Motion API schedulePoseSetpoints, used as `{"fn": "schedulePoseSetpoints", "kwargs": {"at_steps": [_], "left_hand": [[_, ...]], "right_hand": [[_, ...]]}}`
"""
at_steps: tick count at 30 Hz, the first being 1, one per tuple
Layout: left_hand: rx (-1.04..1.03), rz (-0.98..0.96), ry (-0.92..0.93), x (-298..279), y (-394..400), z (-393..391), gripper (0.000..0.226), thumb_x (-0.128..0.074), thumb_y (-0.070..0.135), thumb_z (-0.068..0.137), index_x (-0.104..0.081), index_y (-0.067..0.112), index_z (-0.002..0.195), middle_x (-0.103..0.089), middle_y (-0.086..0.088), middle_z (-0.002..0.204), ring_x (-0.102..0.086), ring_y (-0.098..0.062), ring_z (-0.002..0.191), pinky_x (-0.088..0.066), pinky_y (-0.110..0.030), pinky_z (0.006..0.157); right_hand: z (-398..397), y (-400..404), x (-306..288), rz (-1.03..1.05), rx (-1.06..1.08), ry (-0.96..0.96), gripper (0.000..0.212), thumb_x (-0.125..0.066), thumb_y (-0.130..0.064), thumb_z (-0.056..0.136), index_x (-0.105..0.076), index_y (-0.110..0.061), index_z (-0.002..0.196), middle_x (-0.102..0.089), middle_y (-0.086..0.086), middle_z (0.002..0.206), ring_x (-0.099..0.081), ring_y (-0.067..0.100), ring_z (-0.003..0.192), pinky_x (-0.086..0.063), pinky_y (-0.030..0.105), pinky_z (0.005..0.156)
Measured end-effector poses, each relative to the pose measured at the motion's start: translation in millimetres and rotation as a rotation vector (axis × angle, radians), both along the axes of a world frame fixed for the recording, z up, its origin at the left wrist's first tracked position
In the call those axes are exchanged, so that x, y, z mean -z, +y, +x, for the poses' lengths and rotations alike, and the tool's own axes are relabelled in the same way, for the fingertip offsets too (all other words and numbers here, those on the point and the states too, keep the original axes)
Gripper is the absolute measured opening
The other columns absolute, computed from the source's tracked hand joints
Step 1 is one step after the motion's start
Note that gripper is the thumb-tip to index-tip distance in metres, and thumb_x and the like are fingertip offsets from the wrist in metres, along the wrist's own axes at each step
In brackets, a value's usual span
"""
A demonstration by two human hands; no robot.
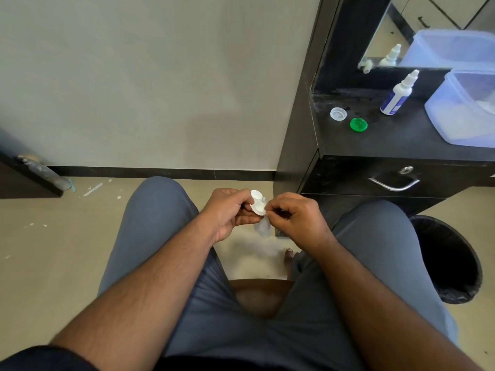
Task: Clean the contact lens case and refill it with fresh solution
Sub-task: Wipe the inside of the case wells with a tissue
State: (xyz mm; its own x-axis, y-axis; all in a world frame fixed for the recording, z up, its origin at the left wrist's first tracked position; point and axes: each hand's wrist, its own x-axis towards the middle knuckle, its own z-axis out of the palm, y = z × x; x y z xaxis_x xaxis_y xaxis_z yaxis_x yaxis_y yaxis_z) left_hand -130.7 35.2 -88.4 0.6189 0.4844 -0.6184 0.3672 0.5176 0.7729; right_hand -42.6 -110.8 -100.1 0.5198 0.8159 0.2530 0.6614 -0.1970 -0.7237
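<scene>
I sit with both hands over my lap, holding the white contact lens case [256, 201] between them. Both wells are uncapped and face up. My left hand [230, 212] grips the case from the left with curled fingers. My right hand [292, 214] pinches the case's near right edge between thumb and fingertips. A pale, blurred translucent thing [263, 227] hangs just below the case; I cannot tell what it is. The case's two caps, one clear [338, 113] and one green [358, 124], lie on the black dresser top [396, 137]. The solution bottle [397, 96] stands upright behind them.
A translucent plastic tub [463, 111] sits at the right of the dresser top, with a mirror [417, 30] behind it. The dresser has a drawer with a metal handle [393, 184]. A black bin [452, 261] stands on the floor by my right knee.
</scene>
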Motion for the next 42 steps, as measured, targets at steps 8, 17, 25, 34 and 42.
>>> {"fn": "schedulePoseSetpoints", "kwargs": {"at_steps": [8,17,25,34,42], "left_hand": [[0.086,-0.08,-0.066,-7.1,3.0,-4.5,0.01,-0.054,-0.003,0.087,-0.063,-0.003,0.083,-0.068,-0.02,0.067,-0.07,-0.026,0.056,-0.057,-0.026,0.046],[0.001,-0.082,-0.111,-7.4,1.0,-2.5,0.008,-0.056,-0.004,0.087,-0.064,-0.005,0.09,-0.069,-0.016,0.066,-0.071,-0.025,0.057,-0.058,-0.026,0.049],[0.128,-0.065,-0.089,-8.1,-2.2,-6.8,0.017,-0.054,-0.004,0.089,-0.064,0.0,0.076,-0.07,-0.019,0.071,-0.072,-0.027,0.064,-0.06,-0.029,0.052],[0.058,0.039,-0.154,-2.4,0.8,-2.3,0.013,-0.059,-0.001,0.089,-0.063,0.0,0.077,-0.068,-0.015,0.067,-0.066,-0.021,0.053,-0.058,-0.028,0.051],[-0.093,0.087,-0.23,4.5,-8.2,0.8,0.007,-0.065,0.005,0.089,-0.069,0.0,0.088,-0.073,-0.017,0.073,-0.069,-0.021,0.057,-0.06,-0.029,0.056]], "right_hand": [[0.1,-0.9,0.2,0.089,0.109,0.183,0.01,-0.072,-0.005,0.081,-0.074,-0.007,0.091,-0.068,0.0,0.087,-0.064,0.01,0.079,-0.054,0.019,0.072],[-5.2,-2.7,-1.3,0.066,0.116,0.272,0.015,-0.07,-0.008,0.082,-0.073,-0.01,0.097,-0.069,-0.002,0.092,-0.065,0.008,0.083,-0.054,0.017,0.076],[-1.0,-3.1,-1.4,0.034,0.144,0.405,0.015,-0.07,-0.006,0.083,-0.072,-0.014,0.095,-0.071,-0.001,0.091,-0.067,0.01,0.083,-0.056,0.024,0.077],[-0.7,-2.5,-7.3,0.134,0.147,0.637,0.013,-0.068,-0.002,0.083,-0.071,-0.012,0.09,-0.072,0.008,0.088,-0.069,0.021,0.082,-0.058,0.031,0.077],[-1.8,3.0,-7.0,0.25,0.269,0.971,0.012,-0.066,0.001,0.083,-0.071,-0.009,0.088,-0.071,0.011,0.091,-0.068,0.021,0.081,-0.057,0.033,0.074]]}}
